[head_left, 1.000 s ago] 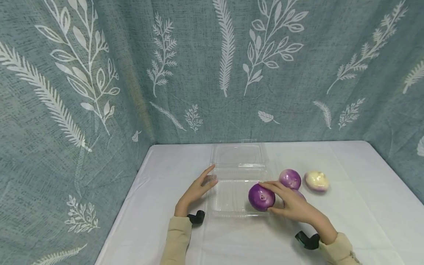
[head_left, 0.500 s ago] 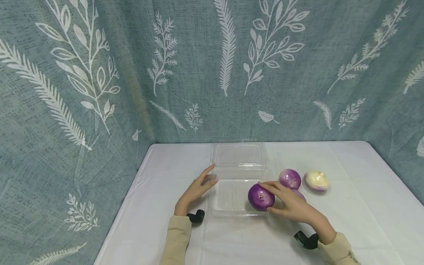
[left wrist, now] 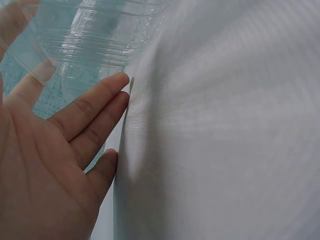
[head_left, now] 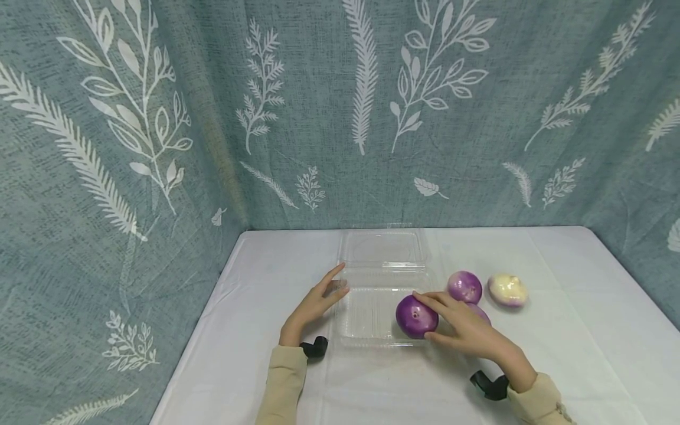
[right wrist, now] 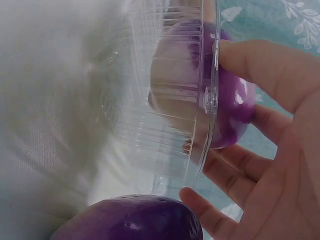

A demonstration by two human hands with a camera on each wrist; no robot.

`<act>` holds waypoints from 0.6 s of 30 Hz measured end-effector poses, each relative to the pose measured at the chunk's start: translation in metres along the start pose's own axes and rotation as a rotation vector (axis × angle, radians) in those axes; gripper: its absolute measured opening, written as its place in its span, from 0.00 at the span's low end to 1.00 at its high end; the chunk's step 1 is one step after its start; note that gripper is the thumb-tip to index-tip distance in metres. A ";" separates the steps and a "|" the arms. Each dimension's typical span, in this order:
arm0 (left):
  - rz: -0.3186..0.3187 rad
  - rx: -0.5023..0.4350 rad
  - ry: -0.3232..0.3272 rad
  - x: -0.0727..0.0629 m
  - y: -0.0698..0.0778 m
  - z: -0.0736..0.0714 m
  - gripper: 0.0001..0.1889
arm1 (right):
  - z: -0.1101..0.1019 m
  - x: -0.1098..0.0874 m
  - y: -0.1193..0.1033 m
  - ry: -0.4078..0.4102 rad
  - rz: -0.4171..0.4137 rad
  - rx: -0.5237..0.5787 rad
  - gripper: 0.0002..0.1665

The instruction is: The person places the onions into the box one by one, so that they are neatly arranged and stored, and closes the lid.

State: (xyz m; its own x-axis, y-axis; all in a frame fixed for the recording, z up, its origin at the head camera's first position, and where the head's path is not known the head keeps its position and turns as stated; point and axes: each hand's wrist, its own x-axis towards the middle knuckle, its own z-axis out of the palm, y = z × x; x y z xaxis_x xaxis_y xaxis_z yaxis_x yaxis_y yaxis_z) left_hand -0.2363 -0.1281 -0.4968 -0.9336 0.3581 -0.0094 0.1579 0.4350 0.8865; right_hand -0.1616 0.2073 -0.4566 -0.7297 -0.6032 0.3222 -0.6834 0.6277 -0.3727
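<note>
A clear plastic clamshell container [head_left: 366, 319] lies with its lid [head_left: 382, 248] folded back. My right hand [head_left: 467, 330] grips a glossy red onion [head_left: 417, 317] between thumb and fingers, at the right end of the container's base. Seen from the right wrist, the onion [right wrist: 235, 105] rises past the clear rim, and its paler lower part [right wrist: 175, 75] shows through the wall. My left hand [head_left: 313, 307] is at the container's left side with thumb and forefinger spread against it. In the left wrist view its other fingers [left wrist: 95, 105] extend loosely beside the plastic.
Right of the container sit another purple onion [head_left: 465, 287], a pale cream one [head_left: 508, 290] and one partly hidden by my right hand [head_left: 480, 313]. They rest on a white cloth-covered table [head_left: 584, 354]. A patterned blue-green curtain [head_left: 319, 118] hangs behind and at both sides.
My right hand has shifted slightly left with the held onion. The left hand and the container look still.
</note>
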 end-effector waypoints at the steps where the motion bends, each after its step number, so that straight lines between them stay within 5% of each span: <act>1: -0.002 0.002 0.001 0.000 0.000 0.000 0.32 | 0.000 0.000 0.000 -0.002 -0.004 -0.004 0.42; 18: -0.006 0.007 0.006 0.001 -0.002 0.000 0.31 | 0.000 0.001 -0.004 -0.018 -0.015 0.007 0.33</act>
State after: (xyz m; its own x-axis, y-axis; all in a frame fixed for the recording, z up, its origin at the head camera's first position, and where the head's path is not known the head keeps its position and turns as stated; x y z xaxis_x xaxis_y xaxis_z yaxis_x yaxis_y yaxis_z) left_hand -0.2374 -0.1281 -0.4986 -0.9365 0.3504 -0.0115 0.1549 0.4428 0.8831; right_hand -0.1594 0.2044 -0.4553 -0.7190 -0.6211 0.3119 -0.6939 0.6153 -0.3741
